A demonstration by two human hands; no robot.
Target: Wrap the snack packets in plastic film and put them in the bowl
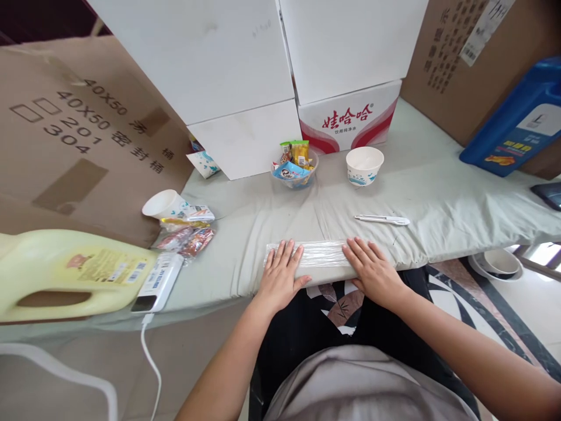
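Note:
A long clear plastic-wrapped packet (319,253) lies along the front edge of the cloth-covered table (438,193). My left hand (281,276) rests flat on its left end, fingers stretched out. My right hand (372,272) lies flat on its right end, fingers spread too. Neither hand grips anything. A white pen-like tool (382,220) lies on the cloth just beyond my right hand.
A clear bowl of snack packets (295,166) and a white paper cup (364,165) stand farther back, before white boxes (245,137). At left are a tipped paper cup (164,205), snack wrappers (188,237), a power bank (158,283) and a yellow jug (65,273). A blue jug (521,120) lies right.

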